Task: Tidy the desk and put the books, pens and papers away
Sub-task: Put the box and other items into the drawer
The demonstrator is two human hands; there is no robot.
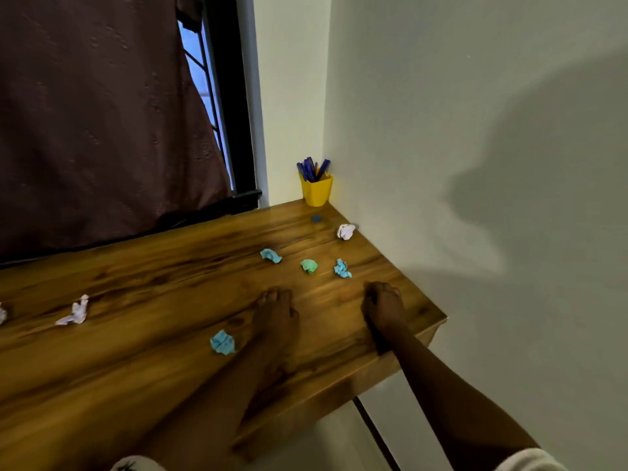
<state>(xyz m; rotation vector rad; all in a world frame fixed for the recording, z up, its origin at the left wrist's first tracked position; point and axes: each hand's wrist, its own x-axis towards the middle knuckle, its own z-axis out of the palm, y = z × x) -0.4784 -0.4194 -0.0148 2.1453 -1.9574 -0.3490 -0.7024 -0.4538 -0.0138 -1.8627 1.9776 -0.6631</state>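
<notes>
Left hand (275,312) is laid flat on counter (153,266), grip open; right hand (384,305) grip is curled closed

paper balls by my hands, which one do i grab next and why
Probably reach the right hand to the blue ball just ahead of it, the nearest scrap; the green ball beside that could follow. The hand looks curled, so whether it already holds something is unclear.
</notes>
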